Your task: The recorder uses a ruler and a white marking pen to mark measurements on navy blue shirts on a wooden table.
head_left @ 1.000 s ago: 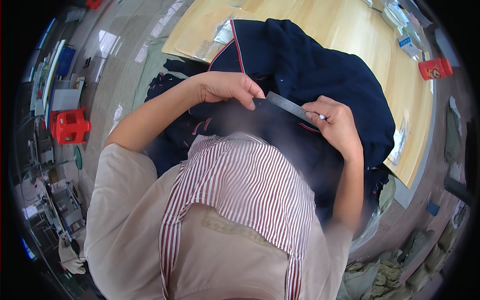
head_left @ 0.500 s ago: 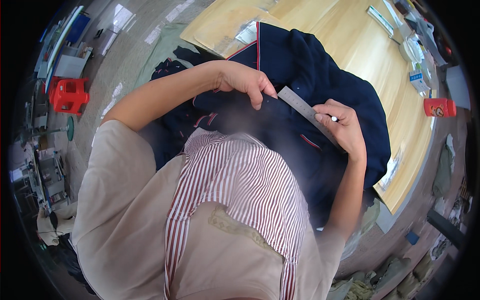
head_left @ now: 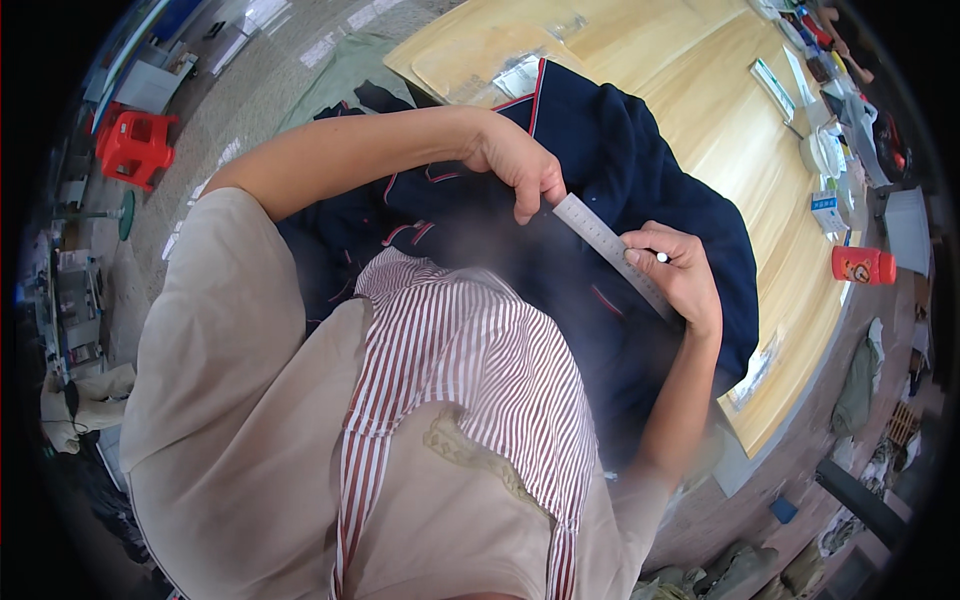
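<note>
A navy garment with red-and-white trim lies over the table's near edge and hangs toward me. Across it slants a metal ruler. My right hand is closed on the ruler between thumb and fingers, and a thin white-ended stick, perhaps a pen, pokes out of the same grip. At the ruler's far-left end, my left hand is bent down with thumb and fingertips pinching the navy cloth. Its fingertips are right beside the ruler's end. A hazy blur covers part of the cloth nearest my striped apron.
The wooden table reaches away to the right. Along its far-right side are a red container, a small blue-and-white box and a white tape-like roll. A red stool stands on the floor at left.
The whole view has shifted slightly. My left fingertips have come closer to the ruler's end. My right hand keeps its grip on the ruler.
</note>
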